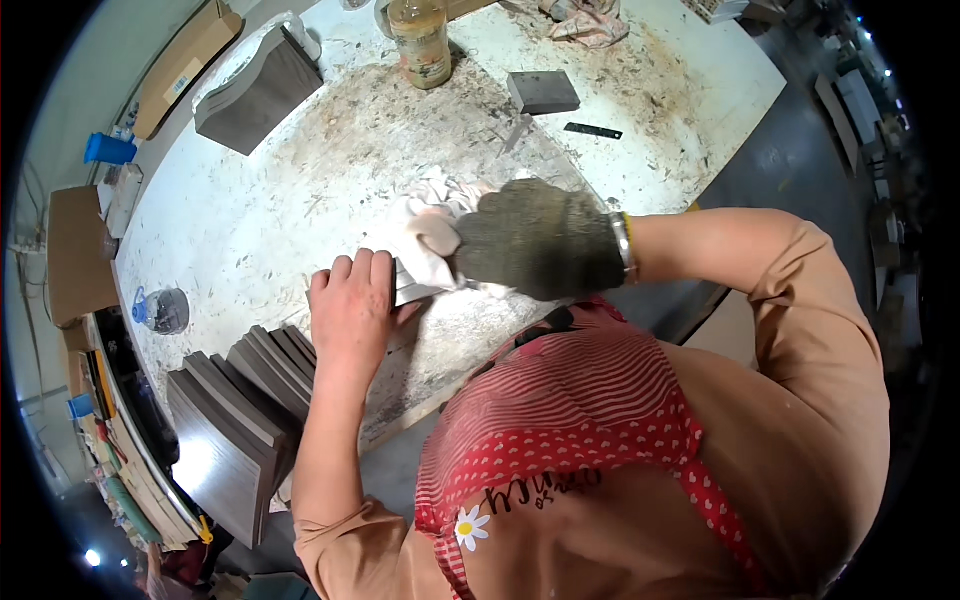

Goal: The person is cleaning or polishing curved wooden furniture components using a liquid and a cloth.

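My bare left hand [352, 310] grips a narrow grey panel piece [412, 291] near the table's front edge, its fingers curled over the end. A dark work glove covers my right hand [545, 240], which is closed on a crumpled white cloth [425, 235] and presses it against the panel piece. Cloth and glove hide most of that piece. Left of my left forearm, several grey curved panels [225, 415] stand side by side on edge.
The white table [250, 230] is stained and scattered with dust. At its back stand more grey curved panels [260, 95] and a bottle of yellowish liquid [422, 50]. A grey block [543, 92] and a thin black strip [593, 130] lie farther right. A clear plastic container [165, 310] sits left.
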`<state>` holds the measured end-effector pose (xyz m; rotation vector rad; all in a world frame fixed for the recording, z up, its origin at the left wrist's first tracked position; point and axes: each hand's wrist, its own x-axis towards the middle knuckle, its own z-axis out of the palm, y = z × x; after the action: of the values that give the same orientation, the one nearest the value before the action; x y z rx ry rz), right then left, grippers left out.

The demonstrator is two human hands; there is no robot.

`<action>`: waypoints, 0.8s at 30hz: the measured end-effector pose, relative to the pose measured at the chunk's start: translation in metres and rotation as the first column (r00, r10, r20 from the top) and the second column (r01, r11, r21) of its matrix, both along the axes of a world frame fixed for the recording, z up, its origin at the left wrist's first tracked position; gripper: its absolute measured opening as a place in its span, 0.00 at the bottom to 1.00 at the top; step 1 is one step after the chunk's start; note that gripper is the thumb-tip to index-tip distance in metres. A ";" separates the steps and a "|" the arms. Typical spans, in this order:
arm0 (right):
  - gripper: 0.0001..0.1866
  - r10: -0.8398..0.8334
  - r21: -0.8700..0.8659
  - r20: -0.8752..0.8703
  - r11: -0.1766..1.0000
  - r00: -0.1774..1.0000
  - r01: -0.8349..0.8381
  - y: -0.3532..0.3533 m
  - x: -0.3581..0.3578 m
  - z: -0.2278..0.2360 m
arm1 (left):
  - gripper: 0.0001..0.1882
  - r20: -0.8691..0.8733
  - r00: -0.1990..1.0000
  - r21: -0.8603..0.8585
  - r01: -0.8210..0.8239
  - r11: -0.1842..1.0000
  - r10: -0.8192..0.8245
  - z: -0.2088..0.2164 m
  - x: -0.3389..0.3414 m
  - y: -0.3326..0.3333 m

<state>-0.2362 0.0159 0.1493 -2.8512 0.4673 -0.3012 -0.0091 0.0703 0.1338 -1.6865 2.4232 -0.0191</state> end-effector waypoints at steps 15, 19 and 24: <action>0.05 -0.090 -0.293 0.515 0.916 0.853 0.273 0.020 0.006 -0.037 | 0.25 -0.050 0.998 -0.067 0.022 0.997 -0.025 0.002 -0.002 0.007; 0.07 -0.298 0.094 0.102 0.953 0.949 0.288 0.002 -0.017 -0.029 | 0.26 0.004 1.000 -0.076 0.019 0.997 -0.019 -0.001 0.005 0.014; 0.42 -0.422 0.392 -0.166 0.802 0.892 0.452 0.004 -0.063 -0.023 | 0.31 -0.044 0.998 -0.035 -0.039 0.999 0.037 0.009 -0.004 0.014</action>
<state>-0.2994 0.0203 0.1266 -2.3072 1.0717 -0.1499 -0.0127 0.0848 0.1423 -1.7660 2.4351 -0.0214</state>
